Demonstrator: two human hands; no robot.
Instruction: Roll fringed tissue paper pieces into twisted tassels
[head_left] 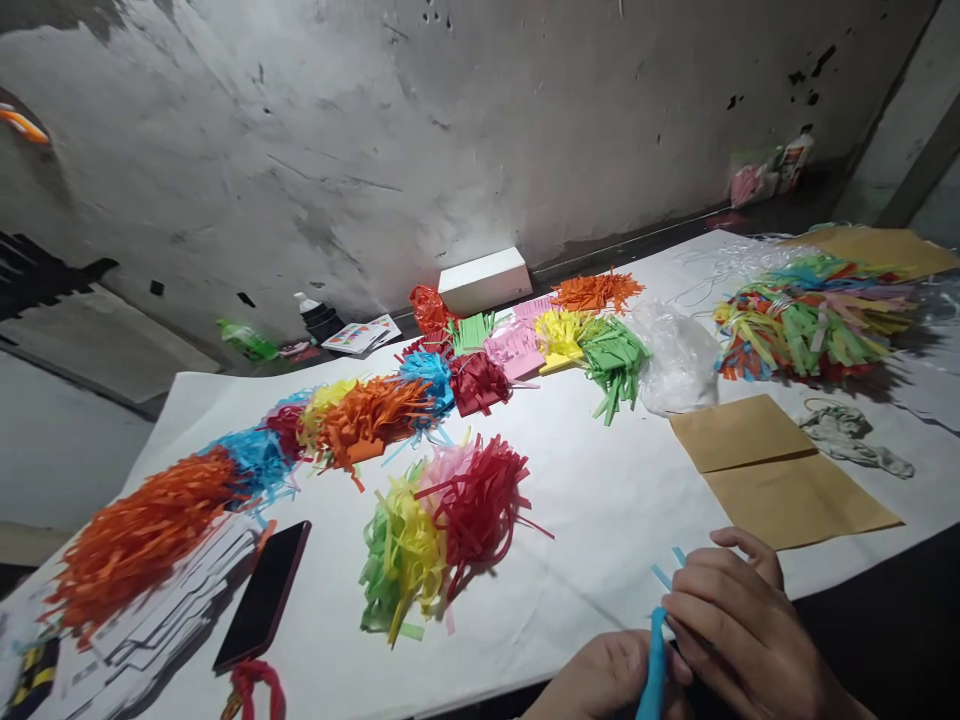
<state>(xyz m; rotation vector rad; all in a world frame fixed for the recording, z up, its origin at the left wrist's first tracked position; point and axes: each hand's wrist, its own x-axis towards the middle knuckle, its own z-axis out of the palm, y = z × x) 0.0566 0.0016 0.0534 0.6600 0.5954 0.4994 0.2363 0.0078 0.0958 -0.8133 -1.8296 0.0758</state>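
Observation:
Near the table's front edge, my left hand [604, 672] is closed on a rolled or folded piece of blue paper [655, 665]. My right hand [739, 625] grips the same piece from the other side, its fingers curled in. Narrow blue strips poke out beyond the right fingers; the part between the hands is mostly hidden. Just left of them on the white sheet lies a cluster of fringed paper in red [487, 490], pink, yellow and green. Brown card [780, 470] with a fold or seam lies beyond my right hand.
A long row of fringed paper bundles [375, 415] crosses the table. A phone [262, 595] lies at left beside cut white paper [172, 600]. Multicoloured tassels [817, 315], crumpled clear plastic [675, 355] and a greyish glove-like cloth [847, 435] are at right. A white box [484, 280] stands by the wall.

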